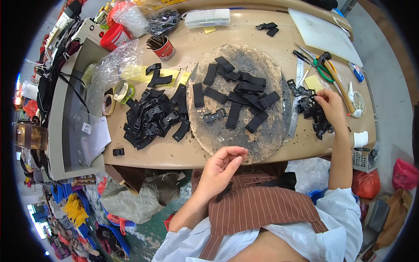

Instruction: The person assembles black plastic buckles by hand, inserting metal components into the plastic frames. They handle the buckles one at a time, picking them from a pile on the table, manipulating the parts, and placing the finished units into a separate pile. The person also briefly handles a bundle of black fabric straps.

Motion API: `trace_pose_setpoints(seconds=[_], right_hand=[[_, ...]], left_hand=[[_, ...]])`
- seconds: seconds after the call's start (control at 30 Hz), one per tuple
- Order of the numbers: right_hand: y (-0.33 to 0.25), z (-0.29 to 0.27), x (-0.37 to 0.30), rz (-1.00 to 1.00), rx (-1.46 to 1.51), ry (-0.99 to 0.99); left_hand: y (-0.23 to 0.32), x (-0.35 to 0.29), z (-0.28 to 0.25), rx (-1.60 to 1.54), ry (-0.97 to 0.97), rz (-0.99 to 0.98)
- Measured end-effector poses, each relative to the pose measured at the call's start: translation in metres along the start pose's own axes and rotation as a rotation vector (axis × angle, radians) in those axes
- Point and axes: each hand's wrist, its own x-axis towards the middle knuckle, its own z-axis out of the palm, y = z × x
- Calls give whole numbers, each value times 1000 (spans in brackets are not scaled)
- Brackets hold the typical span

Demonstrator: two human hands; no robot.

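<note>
My right hand [331, 108] reaches to the right side of the bench, its fingertips closed on a black plastic buckle [306, 102] at the top of a small heap of buckles [321, 124]. Near the front edge, my left hand [223, 168] hovers with fingers lightly curled and thumb apart, and nothing shows in it. Before it lies a round, worn board [209, 139] bearing several short black straps [233, 115] and a single black buckle piece [214, 115]. Left of the board is a larger pile of black straps with buckles [152, 114].
Green-handled scissors [324, 72], a hammer [340, 83] and a steel ruler [299, 72] lie at the right. A red can of dark rods [165, 50], tape rolls [124, 91] and a clear plastic box [207, 18] stand farther back. A grey box wall [72, 118] borders the left.
</note>
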Motion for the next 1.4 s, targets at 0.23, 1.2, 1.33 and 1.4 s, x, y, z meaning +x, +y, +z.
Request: trace_pose_setpoints(seconds=[0.23, 1.2, 1.33, 1.4], right_hand=[[-119, 27, -67, -61, 703, -177], [-176, 51, -93, -889, 526, -501], [-168, 71, -117, -641, 602, -249], [-166, 83, -128, -671, 541, -185]], left_hand=[[13, 13, 26, -99, 5, 43], [47, -8, -10, 411, -76, -139], [21, -6, 6, -258, 191, 43], [-4, -7, 10, -347, 230, 49]])
